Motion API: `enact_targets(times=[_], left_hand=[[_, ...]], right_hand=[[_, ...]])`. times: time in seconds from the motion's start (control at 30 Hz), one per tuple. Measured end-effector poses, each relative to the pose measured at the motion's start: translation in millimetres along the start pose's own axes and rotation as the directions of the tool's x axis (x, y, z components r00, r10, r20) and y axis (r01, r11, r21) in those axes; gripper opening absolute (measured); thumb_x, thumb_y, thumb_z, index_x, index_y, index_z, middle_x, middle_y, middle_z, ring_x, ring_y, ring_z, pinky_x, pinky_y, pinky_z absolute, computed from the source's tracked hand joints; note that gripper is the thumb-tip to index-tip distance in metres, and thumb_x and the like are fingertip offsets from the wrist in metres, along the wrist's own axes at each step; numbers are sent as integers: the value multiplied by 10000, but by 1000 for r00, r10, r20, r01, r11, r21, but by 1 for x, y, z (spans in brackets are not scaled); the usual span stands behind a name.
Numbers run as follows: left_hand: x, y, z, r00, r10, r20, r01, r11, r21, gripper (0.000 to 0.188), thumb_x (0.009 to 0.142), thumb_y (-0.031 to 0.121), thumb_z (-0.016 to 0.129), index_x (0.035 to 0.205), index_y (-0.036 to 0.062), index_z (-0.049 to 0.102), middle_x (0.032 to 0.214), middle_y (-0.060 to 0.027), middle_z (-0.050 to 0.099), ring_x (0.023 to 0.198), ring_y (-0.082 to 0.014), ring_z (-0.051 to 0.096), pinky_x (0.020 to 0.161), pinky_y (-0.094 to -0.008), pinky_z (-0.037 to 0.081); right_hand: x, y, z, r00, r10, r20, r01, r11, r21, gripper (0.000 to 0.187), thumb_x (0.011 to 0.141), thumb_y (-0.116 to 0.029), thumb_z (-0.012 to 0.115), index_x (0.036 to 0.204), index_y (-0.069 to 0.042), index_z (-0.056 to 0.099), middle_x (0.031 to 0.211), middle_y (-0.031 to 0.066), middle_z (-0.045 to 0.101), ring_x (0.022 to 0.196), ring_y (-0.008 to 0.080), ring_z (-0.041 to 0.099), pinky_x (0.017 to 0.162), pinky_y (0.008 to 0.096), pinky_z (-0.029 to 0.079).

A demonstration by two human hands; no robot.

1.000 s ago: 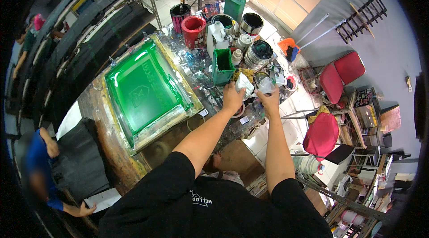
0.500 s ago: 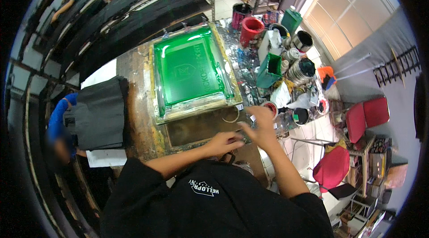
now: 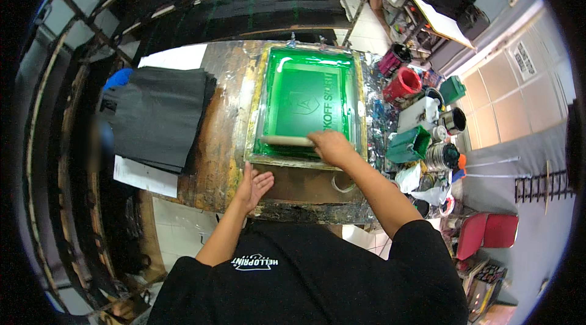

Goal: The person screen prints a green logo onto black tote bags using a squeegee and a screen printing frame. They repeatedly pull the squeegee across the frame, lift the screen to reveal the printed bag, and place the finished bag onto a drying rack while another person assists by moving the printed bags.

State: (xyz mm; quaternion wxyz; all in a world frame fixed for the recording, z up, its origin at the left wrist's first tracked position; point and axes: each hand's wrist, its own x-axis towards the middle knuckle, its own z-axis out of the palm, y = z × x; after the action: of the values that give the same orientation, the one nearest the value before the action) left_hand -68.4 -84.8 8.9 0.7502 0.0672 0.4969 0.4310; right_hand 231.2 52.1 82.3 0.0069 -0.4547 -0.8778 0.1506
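Observation:
A screen-printing frame (image 3: 361,123) lies flat on the paint-stained table in front of me, its mesh coated with wet green ink (image 3: 299,123). Near the end closest to me, a squeegee (image 3: 284,140) with a pale bar stands across the mesh. My right hand (image 3: 332,148) is closed around its right end, and the blade is hidden from me. Just off the frame's near left corner, my left hand (image 3: 255,186) is open, palm turned inward and fingers spread, holding nothing. A roll of tape (image 3: 343,186) lies under my right forearm, by the near edge.
Left of the frame sits a stack of dark fabric pieces (image 3: 159,117) over white sheets; a person's blue sleeve (image 3: 119,79) is beyond it. Ink containers crowd the right, including a red bucket (image 3: 403,85) and a green container (image 3: 409,143). A red chair (image 3: 488,233) stands lower right.
My right hand has moved onto the frame and taken hold of the squeegee. My left hand has moved left and opened. The view has turned, shifting the table's contents across the picture.

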Motion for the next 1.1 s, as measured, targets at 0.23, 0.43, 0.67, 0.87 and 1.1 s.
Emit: enact_targets(times=[0.23,0.43,0.67,0.87,1.1], left_hand=[[31,19,22,996,44,78,-33,990,-136,1271,902,877,482,1675,77,-132,1748,-245,18,1610,-408,140,1287,-584,217],[34,18,30,999,44,-5,-44,996,-81,1133,928,880,429,1684,95,119,1664,-218,266,1500,-386,350,1260,-550,278],[21,27,35,997,72,0,-72,994,-84,1135,915,899,419,1668,76,209,1594,-243,375,1426,-387,461,1230,-531,359],[13,35,49,996,63,-55,-69,992,-102,1136,918,901,409,1672,79,193,1599,-240,371,1423,-395,467,1230,-528,359],[4,46,46,990,80,113,-77,996,-35,1178,918,899,399,1696,108,3,1721,-266,139,1562,-459,265,1245,-561,330]], right_hand=[[21,-7,4,972,160,-169,-193,961,-196,480,841,-173,775,1267,-127,558,1080,99,649,1077,315,633,879,511,453],[14,-6,5,968,152,-201,-186,969,-161,546,779,-180,848,1227,-134,539,1101,84,623,1100,316,607,897,556,415],[16,-9,-56,957,224,-182,-242,967,-80,586,785,-218,858,1254,-121,521,1129,97,650,1102,339,634,892,586,419],[-3,-22,-35,970,213,-113,-224,970,-93,615,783,-245,869,1274,-122,520,1112,103,645,1077,338,636,884,576,416],[5,-30,-19,970,152,-190,-194,955,-226,561,761,-134,824,1250,-122,547,1096,74,604,1102,290,585,952,562,378]])
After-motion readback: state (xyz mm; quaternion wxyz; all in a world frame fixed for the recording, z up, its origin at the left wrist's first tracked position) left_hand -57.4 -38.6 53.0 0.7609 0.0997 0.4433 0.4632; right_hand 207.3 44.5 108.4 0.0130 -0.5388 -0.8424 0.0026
